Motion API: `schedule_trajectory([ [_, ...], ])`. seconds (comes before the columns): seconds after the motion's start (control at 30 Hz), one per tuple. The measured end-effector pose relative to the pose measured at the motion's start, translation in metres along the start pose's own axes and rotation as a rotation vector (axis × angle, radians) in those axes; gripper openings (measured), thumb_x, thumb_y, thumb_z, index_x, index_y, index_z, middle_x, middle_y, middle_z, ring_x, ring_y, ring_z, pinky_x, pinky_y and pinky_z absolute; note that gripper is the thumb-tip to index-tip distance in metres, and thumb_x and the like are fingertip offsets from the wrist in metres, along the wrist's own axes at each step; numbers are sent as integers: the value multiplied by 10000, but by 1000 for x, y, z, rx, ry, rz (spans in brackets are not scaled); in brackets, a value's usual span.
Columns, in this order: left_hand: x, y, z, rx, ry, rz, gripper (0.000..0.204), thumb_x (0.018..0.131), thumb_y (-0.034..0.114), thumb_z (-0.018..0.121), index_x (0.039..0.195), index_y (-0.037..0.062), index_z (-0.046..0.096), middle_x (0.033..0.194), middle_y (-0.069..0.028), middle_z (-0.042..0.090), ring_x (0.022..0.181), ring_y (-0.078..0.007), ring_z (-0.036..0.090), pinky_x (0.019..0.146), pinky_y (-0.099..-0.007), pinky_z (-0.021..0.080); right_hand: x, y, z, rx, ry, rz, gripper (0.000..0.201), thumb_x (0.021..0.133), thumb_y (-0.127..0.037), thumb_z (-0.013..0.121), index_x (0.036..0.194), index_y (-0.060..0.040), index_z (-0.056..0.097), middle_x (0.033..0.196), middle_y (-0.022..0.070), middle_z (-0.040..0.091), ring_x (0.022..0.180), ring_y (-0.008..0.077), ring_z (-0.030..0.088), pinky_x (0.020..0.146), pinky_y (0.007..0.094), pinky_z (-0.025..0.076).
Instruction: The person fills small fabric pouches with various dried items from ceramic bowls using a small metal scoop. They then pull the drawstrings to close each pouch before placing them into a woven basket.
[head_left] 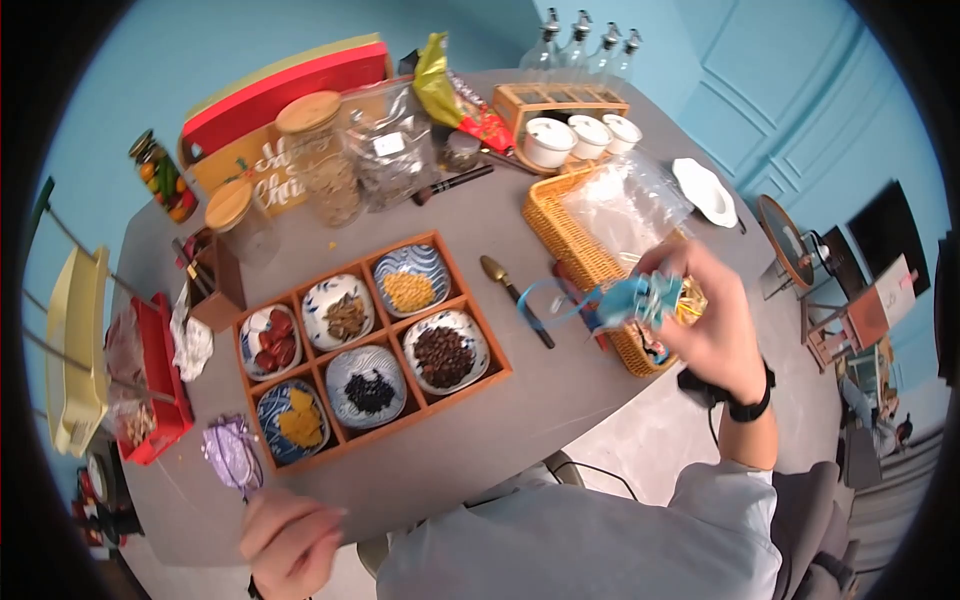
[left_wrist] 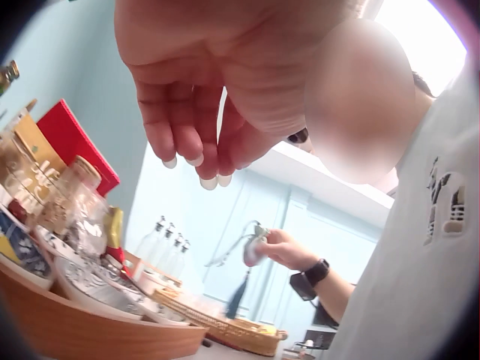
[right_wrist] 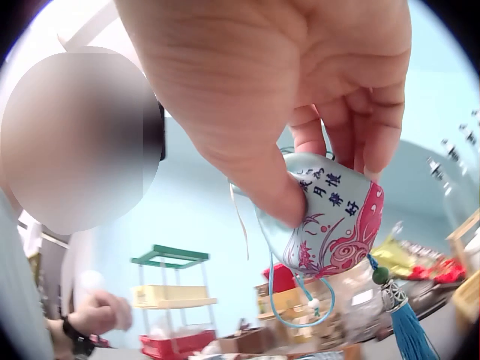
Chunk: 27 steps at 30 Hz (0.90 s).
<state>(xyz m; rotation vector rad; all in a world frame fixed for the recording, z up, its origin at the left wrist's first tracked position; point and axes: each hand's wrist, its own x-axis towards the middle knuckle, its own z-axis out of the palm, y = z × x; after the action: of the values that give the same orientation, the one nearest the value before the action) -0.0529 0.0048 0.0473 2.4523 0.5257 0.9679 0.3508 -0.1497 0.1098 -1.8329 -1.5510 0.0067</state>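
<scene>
My right hand (head_left: 715, 325) pinches a light-blue embroidered sachet (right_wrist: 330, 217) between thumb and fingers. The pouch carries dark characters and a pink pattern, and a blue tassel (right_wrist: 409, 330) with a green bead dangles from it. In the head view the sachet is blurred, raised near the wicker basket (head_left: 575, 225). At the table's front edge, my left hand (head_left: 290, 545) hangs with loosely bent fingers and holds nothing. Nearest to it lies a purple drawstring pouch (head_left: 232, 450). Beyond stands a divided wooden tray (head_left: 390, 415) with small bowls of dried ingredients.
A brass-coloured spoon (head_left: 515, 300) lies between tray and basket. Jars, bags and a dark-handled brush (head_left: 455, 184) are farther back. White lidded pots (head_left: 550, 143) and glass bottles (head_left: 577, 50) stand at the back right. A red bin (head_left: 165, 400) sits at the left.
</scene>
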Motion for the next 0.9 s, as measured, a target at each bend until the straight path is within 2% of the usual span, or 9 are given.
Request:
schedule_trajectory([
  [0.07, 3, -1, -9, -62, -280, 131, 459, 862, 228, 795, 1271, 44, 698, 1054, -119, 734, 942, -292, 700, 800, -380, 547, -6, -22, 25, 114, -123, -109, 255, 754, -10, 760, 905, -44, 557, 1022, 101, 708, 879, 243, 646, 768, 349, 519],
  [0.13, 22, 11, 24, -124, -70, 266, 367, 715, 77, 891, 1060, 74, 766, 683, 29, 641, 522, -156, 549, 476, -285, 411, -7, -42, 50, 241, -283, -202, 274, 739, -25, 790, 875, -56, 553, 998, 97, 718, 847, 283, 651, 750, 366, 521],
  [0.2, 28, 24, 31, -72, -89, 272, 259, 698, 122, 898, 911, 49, 769, 636, -8, 618, 523, -166, 574, 467, -286, 386, -12, -52, 78, 325, -369, -281, 280, 741, -56, 815, 872, -65, 568, 996, 104, 716, 846, 279, 655, 744, 366, 514],
  [0.23, 29, 26, 33, -34, -97, 258, 255, 711, 129, 895, 915, 49, 765, 638, -10, 616, 522, -166, 573, 465, -284, 387, -16, -55, 90, 359, -412, -295, 282, 754, -89, 839, 874, -72, 584, 1010, 111, 724, 852, 266, 665, 749, 361, 508],
  [0.27, 30, 28, 35, -1, -107, 247, 251, 724, 136, 892, 918, 49, 760, 639, -11, 614, 522, -166, 572, 463, -282, 388, -17, -65, 100, 389, -394, -318, 289, 708, -16, 778, 881, -52, 550, 967, 103, 680, 835, 323, 623, 721, 391, 524],
  [0.5, 20, 20, 32, 67, -141, 61, 302, 761, 183, 880, 968, 54, 702, 771, -35, 637, 558, -213, 596, 483, -322, 438, -25, -78, 142, 276, -380, -390, 289, 712, -30, 770, 923, -28, 572, 1021, 94, 661, 887, 310, 618, 734, 410, 537],
  [0.6, 16, 12, 32, -21, -233, 69, 292, 761, 144, 861, 972, 48, 683, 842, -56, 637, 616, -236, 617, 512, -335, 460, -27, -78, 150, 296, -411, -414, 290, 718, -37, 776, 923, -29, 572, 1030, 90, 654, 913, 307, 612, 750, 412, 536],
  [0.8, 20, 4, 25, -36, -384, 214, 217, 737, 87, 821, 899, 46, 681, 812, -42, 587, 641, -246, 597, 550, -357, 466, -27, -74, 154, 352, -546, -418, 345, 760, -90, 812, 1015, -35, 586, 1103, 114, 647, 933, 309, 616, 785, 402, 541],
  [0.9, 19, 2, 26, -32, -346, 211, 200, 732, 97, 821, 867, 46, 683, 791, -33, 564, 634, -233, 582, 549, -356, 456, -16, -73, 142, 495, -326, -385, 394, 785, -120, 832, 1089, -40, 593, 1188, 139, 624, 970, 315, 625, 823, 395, 540],
])
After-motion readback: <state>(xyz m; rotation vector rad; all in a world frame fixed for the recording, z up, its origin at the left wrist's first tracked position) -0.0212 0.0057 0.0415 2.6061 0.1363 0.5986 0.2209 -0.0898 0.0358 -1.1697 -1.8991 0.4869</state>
